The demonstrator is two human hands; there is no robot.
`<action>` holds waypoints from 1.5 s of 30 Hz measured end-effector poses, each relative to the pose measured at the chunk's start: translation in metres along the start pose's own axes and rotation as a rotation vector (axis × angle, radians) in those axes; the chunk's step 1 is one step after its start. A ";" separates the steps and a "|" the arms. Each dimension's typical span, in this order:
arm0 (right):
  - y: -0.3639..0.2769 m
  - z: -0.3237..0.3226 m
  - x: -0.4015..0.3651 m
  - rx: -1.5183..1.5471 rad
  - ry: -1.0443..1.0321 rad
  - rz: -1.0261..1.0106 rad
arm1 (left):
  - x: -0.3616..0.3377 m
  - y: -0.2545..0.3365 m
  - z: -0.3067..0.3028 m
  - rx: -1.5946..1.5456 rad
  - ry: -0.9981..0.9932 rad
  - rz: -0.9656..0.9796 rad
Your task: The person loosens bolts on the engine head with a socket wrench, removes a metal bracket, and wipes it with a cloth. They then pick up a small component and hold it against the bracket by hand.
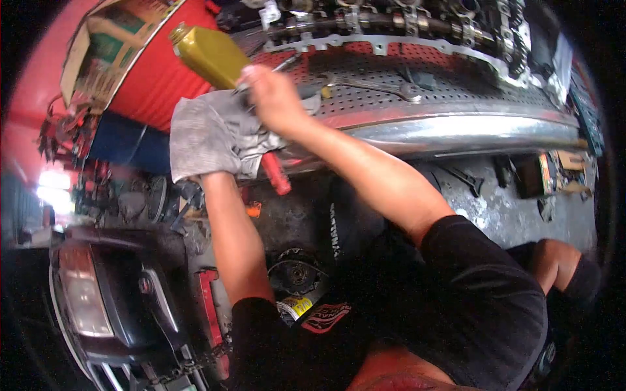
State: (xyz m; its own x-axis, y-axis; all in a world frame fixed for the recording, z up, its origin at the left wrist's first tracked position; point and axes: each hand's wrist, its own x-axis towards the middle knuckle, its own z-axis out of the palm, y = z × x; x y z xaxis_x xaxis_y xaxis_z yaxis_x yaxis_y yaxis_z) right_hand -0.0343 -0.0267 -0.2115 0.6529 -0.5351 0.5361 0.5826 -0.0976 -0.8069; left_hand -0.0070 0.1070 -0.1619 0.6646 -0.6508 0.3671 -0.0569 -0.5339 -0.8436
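Observation:
My left hand (225, 133) is inside or under a grey cloth glove or rag (202, 137), with the bare forearm coming out below it. A tool with a red handle (276, 173) sticks out under the grey cloth. Just right of the cloth is my right hand (270, 94), blurred, its fingers curled in over something dark that I cannot make out. Behind its fingers stands a gold bottle (212, 57), tilted, its neck to the upper left. A wrench (372, 86) lies on the perforated metal tray (443, 98) to the right.
An engine head with camshafts (385, 26) lies at the tray's back. A cardboard box (107, 55) is at the upper left, a dark car front (124, 300) at the lower left. A person's arm (554, 260) shows at the right; an open box (561, 173) stands on the floor.

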 end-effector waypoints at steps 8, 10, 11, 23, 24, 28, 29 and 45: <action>-0.013 -0.004 0.005 0.603 -0.182 0.529 | -0.013 0.020 0.003 -0.869 0.422 -0.029; -0.006 -0.009 0.007 0.537 -0.246 0.480 | -0.007 0.007 -0.022 -0.865 0.381 0.049; -0.006 -0.006 0.003 0.523 -0.246 0.414 | -0.001 0.005 -0.020 -0.865 0.458 0.104; 0.006 -0.028 0.010 0.755 -0.361 0.402 | -0.003 0.017 0.018 -1.408 0.610 0.082; 0.004 -0.025 0.008 0.734 -0.355 0.415 | 0.000 0.010 0.014 -1.356 0.603 0.115; -0.017 -0.006 0.002 0.453 -0.222 0.479 | 0.004 0.016 0.020 -1.326 0.622 0.020; -0.015 -0.007 0.002 0.459 -0.229 0.468 | 0.003 0.013 0.025 -1.388 0.606 0.013; -0.053 0.040 0.005 0.891 -0.385 0.373 | 0.034 0.000 0.008 -2.042 0.622 -0.356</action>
State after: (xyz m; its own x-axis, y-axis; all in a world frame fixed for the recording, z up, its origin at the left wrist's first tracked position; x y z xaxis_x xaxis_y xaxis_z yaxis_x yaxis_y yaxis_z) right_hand -0.0428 0.0093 -0.1556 0.8843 -0.0846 0.4591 0.3560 0.7584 -0.5460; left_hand 0.0216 0.0889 -0.1524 0.5856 -0.2393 0.7744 -0.8036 -0.0459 0.5934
